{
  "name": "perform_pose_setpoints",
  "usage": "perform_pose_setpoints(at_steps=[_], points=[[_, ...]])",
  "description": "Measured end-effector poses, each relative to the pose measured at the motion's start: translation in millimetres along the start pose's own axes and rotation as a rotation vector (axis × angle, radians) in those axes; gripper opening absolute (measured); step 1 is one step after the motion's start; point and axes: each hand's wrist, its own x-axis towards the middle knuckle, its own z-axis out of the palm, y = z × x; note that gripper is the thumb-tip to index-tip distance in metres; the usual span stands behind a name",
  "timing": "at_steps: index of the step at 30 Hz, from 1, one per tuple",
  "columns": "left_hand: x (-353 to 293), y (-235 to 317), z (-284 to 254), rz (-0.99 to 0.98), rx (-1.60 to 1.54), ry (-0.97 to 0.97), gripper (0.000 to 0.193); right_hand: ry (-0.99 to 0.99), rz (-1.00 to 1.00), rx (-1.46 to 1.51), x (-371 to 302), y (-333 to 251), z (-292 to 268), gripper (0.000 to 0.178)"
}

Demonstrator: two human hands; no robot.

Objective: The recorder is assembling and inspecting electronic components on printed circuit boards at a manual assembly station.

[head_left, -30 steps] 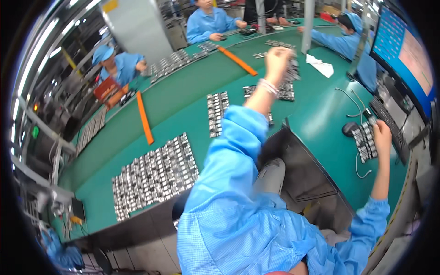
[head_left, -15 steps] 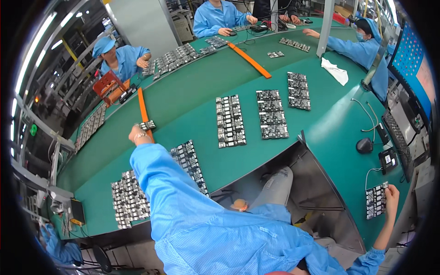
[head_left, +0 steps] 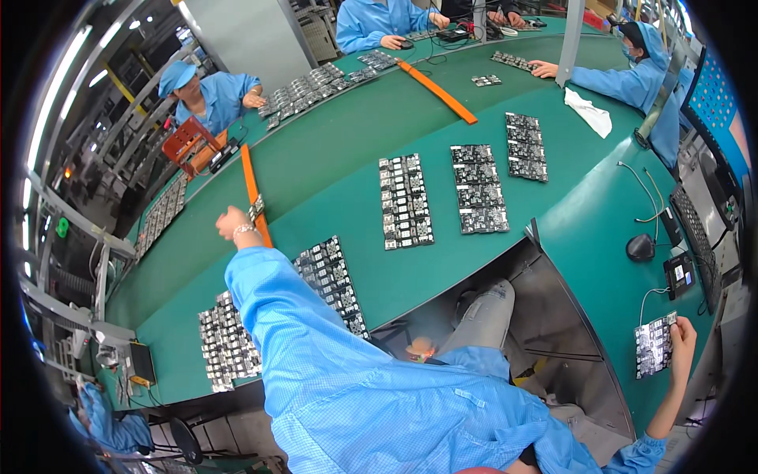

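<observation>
Far out at the left, my left hand (head_left: 231, 224) is closed, with a bracelet at its wrist. A small circuit board (head_left: 256, 208) stands tilted at its thumb side, over an orange strip (head_left: 251, 178); the grip itself is partly hidden. At the lower right, my right hand (head_left: 682, 344) pinches the right edge of a circuit board panel (head_left: 653, 347) just above the green table. Beside my left sleeve lie two groups of circuit boards, one at the near left (head_left: 229, 341) and one to the right of the arm (head_left: 330, 284).
Three board panels lie mid-table, left (head_left: 407, 201), middle (head_left: 479, 189) and right (head_left: 526, 147). A second orange strip (head_left: 438, 92) crosses the belt. A mouse (head_left: 640, 248), black box (head_left: 680, 274) and keyboard (head_left: 693, 229) sit at right. Co-workers sit across the belt.
The small board has turned from lying crosswise to steeply tilted, and my left hand has shifted slightly left and up. My right hand still holds the panel. A co-worker's hand now reaches the far boards.
</observation>
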Motion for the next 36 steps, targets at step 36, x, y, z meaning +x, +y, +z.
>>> perform_pose_setpoints(at_steps=[36], points=[[-65, 69, 80, 1.224, 0.141, -0.68, 0.079, -0.057, 0.016, 0.052, 7, -90, 98, 0.011]])
